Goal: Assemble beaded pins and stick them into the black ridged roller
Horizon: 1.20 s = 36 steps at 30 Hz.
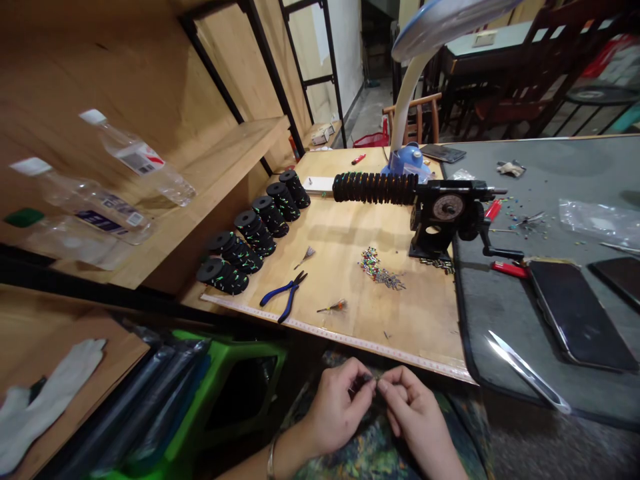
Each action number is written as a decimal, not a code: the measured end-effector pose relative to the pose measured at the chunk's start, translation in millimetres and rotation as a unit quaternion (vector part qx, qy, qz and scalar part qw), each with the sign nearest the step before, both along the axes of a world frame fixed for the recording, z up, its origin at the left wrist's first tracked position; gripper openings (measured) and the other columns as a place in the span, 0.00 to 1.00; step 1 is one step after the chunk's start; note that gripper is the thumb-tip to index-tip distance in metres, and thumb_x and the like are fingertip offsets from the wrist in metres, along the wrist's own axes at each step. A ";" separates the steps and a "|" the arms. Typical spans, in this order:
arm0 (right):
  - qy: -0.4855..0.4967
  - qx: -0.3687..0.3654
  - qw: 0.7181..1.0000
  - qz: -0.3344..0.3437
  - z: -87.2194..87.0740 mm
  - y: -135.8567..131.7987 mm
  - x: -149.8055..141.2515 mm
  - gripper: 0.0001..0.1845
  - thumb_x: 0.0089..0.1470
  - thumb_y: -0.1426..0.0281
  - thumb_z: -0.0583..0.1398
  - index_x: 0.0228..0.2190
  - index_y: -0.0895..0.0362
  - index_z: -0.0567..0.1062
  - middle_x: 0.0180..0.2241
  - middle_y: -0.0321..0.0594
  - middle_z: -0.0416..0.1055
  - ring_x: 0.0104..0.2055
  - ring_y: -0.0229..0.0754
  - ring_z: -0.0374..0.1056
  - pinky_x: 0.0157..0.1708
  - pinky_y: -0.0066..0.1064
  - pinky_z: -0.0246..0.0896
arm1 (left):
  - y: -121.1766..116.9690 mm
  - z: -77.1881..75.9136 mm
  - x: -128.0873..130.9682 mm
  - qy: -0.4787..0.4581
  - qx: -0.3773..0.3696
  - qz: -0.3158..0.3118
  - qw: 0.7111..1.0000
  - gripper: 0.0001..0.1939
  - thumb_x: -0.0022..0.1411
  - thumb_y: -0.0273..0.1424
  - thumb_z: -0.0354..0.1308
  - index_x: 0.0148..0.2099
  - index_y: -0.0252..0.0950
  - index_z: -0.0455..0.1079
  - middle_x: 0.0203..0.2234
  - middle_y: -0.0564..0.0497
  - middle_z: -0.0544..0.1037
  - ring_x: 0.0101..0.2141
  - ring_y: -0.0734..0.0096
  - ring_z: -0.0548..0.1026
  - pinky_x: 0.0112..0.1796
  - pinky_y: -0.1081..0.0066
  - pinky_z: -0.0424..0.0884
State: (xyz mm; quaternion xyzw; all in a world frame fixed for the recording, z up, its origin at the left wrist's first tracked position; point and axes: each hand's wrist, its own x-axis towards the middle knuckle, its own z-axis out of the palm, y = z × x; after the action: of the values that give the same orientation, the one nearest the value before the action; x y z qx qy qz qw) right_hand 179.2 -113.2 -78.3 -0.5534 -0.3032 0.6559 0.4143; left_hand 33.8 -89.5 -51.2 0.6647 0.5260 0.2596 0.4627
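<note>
My left hand and my right hand meet over my lap, just below the front edge of the wooden board. Both pinch a tiny dark item between fingertips; I cannot make out what it is. On the board ahead lie blue-handled pliers, a small feathered lure and a pile of small coloured beads. A black hand-crank winder holds a long row of black spools.
Several black spool stacks line the board's left side. Water bottles lie on the left shelf. A grey mat at right carries phones, a red lighter and scissors. A lamp stands behind.
</note>
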 end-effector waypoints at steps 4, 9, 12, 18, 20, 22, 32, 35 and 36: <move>-0.010 0.006 1.000 0.006 2.1 -0.1 -0.1 0.31 0.41 0.42 0.62 0.31 0.57 0.69 0.08 0.20 0.53 0.10 0.29 0.45 0.14 0.22 0.36 | 0.2 1.6 -1.3 0.007 0.015 -0.017 1.000 0.08 0.63 0.30 0.52 0.32 0.35 0.69 0.22 0.51 0.73 0.23 0.73 0.69 0.26 0.75 0.62; 0.018 0.004 1.000 0.019 3.7 1.9 -0.3 0.29 0.41 0.42 0.62 0.27 0.55 0.67 0.08 0.19 0.52 0.10 0.28 0.44 0.13 0.21 0.35 | -1.1 -0.5 -1.7 0.014 0.029 -0.023 0.999 0.08 0.62 0.29 0.54 0.32 0.35 0.70 0.21 0.52 0.73 0.22 0.74 0.68 0.25 0.76 0.60; 0.027 -0.006 1.000 0.012 2.9 3.5 -0.8 0.29 0.40 0.42 0.63 0.25 0.55 0.66 0.07 0.19 0.51 0.10 0.28 0.42 0.13 0.21 0.34 | -2.0 -0.3 -0.7 0.007 0.022 -0.023 0.999 0.07 0.62 0.29 0.54 0.31 0.35 0.71 0.20 0.53 0.73 0.21 0.74 0.68 0.25 0.76 0.60; 0.086 -0.018 0.995 -0.043 0.2 2.2 -0.2 0.25 0.44 0.46 0.64 0.27 0.55 0.66 0.08 0.18 0.47 0.12 0.27 0.36 0.14 0.21 0.31 | -1.3 0.8 2.6 -0.042 -0.056 -0.014 0.997 0.05 0.60 0.28 0.55 0.31 0.35 0.69 0.22 0.50 0.78 0.22 0.73 0.72 0.26 0.76 0.65; 0.094 -0.018 0.994 -0.048 0.2 0.8 0.5 0.25 0.45 0.48 0.64 0.28 0.55 0.66 0.09 0.17 0.47 0.13 0.27 0.36 0.14 0.21 0.30 | -1.2 0.3 3.1 -0.057 -0.077 -0.005 0.995 0.04 0.60 0.27 0.55 0.31 0.35 0.68 0.22 0.49 0.78 0.23 0.72 0.72 0.27 0.75 0.66; 0.090 -0.014 0.995 -0.047 0.2 -0.4 1.0 0.24 0.47 0.48 0.64 0.28 0.55 0.66 0.09 0.17 0.47 0.13 0.27 0.36 0.14 0.21 0.30 | -1.7 -0.7 2.9 -0.064 -0.085 0.001 0.994 0.04 0.59 0.26 0.55 0.31 0.35 0.68 0.22 0.49 0.78 0.23 0.72 0.72 0.27 0.75 0.66; 0.057 0.027 0.998 -0.023 -4.4 -4.5 0.6 0.24 0.50 0.46 0.60 0.29 0.54 0.64 0.10 0.17 0.47 0.11 0.28 0.39 0.13 0.20 0.32 | -2.7 0.4 2.3 -0.041 -0.072 0.007 0.997 0.02 0.54 0.24 0.56 0.30 0.34 0.68 0.19 0.53 0.72 0.22 0.74 0.69 0.25 0.76 0.62; 0.053 0.033 0.998 -0.013 -4.2 -4.8 -1.7 0.24 0.50 0.46 0.59 0.29 0.54 0.64 0.10 0.17 0.47 0.11 0.28 0.39 0.13 0.20 0.33 | -0.5 2.8 4.7 -0.026 -0.068 0.020 0.997 0.03 0.51 0.22 0.56 0.28 0.33 0.68 0.18 0.55 0.69 0.20 0.76 0.65 0.23 0.77 0.60; 0.051 0.035 0.998 -0.009 -3.7 -4.4 -2.5 0.25 0.50 0.45 0.59 0.28 0.54 0.64 0.10 0.17 0.47 0.11 0.28 0.39 0.13 0.20 0.33 | 0.0 3.4 5.9 -0.023 -0.071 0.025 0.997 0.03 0.51 0.22 0.56 0.27 0.33 0.68 0.17 0.55 0.68 0.19 0.76 0.64 0.22 0.78 0.59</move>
State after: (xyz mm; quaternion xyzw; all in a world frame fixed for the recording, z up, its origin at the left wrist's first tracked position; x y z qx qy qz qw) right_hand 176.7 -117.6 -82.0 -0.5066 -0.2995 0.6689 0.4542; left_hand 39.7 -89.5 -47.8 0.6105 0.5488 0.2480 0.5144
